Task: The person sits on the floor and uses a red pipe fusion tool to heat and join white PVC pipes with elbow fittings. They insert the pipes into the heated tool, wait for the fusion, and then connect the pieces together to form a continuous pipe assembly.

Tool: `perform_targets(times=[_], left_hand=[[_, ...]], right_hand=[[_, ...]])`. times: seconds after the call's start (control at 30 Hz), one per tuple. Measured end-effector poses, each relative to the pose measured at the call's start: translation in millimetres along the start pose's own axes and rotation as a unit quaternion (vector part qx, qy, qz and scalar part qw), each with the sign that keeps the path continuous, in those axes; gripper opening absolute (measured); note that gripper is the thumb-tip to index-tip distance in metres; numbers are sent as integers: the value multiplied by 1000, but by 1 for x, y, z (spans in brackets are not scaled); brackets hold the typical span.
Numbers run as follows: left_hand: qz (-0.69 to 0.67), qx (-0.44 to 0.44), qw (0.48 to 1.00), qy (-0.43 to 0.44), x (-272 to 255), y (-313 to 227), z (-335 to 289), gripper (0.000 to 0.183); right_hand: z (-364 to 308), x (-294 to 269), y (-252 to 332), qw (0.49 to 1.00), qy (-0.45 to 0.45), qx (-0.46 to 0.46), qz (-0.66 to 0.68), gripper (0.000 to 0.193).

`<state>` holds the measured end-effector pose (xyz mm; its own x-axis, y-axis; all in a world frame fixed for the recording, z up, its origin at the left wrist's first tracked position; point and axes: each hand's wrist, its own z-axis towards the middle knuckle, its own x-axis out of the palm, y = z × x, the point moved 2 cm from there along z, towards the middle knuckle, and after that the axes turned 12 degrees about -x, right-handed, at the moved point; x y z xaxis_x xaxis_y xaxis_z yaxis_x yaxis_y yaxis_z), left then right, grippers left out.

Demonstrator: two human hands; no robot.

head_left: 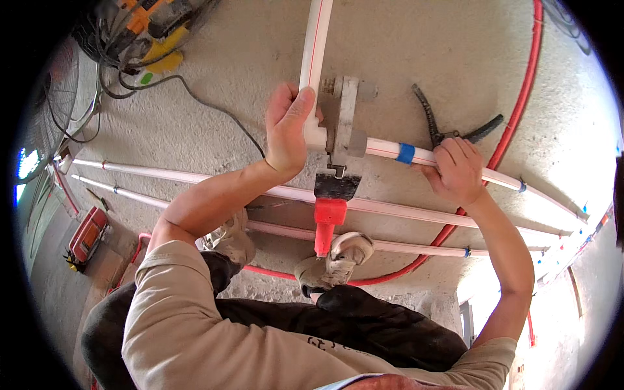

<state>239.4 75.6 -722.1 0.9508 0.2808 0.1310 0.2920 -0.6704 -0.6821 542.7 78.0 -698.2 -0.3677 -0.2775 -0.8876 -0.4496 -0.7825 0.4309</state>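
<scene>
A pipe fusion welder with a red handle (330,211) stands between my shoes, its flat heating plate (347,110) pointing away from me. My left hand (286,133) is closed around a white pipe (317,45) with a red stripe, just above its white fitting (316,136). That fitting sits against the plate's left side. On the right side, a second white pipe (383,148) meets the grey die (357,143). My right hand (458,170) grips this pipe just beyond a band of blue tape (405,153). Past that hand lies a black-handled pliers-like tool (429,114), partly hidden.
Long white pipes (390,208) run across the floor under my arms. A red hose (520,97) curves along the right and behind my shoes (351,253). Cables and a yellow-orange power tool (146,19) lie at far left, a red case (88,231) at left.
</scene>
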Motion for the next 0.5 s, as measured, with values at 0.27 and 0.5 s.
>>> perform_targets(times=[0.27, 0.5], left_hand=[[17, 28, 999, -13, 1, 2, 1, 28], [54, 44, 997, -32, 6, -3, 1, 26]], right_hand=[[-5, -42, 51, 984, 85, 149, -58, 32], [-22, 14, 169, 788, -18, 443, 428, 37]])
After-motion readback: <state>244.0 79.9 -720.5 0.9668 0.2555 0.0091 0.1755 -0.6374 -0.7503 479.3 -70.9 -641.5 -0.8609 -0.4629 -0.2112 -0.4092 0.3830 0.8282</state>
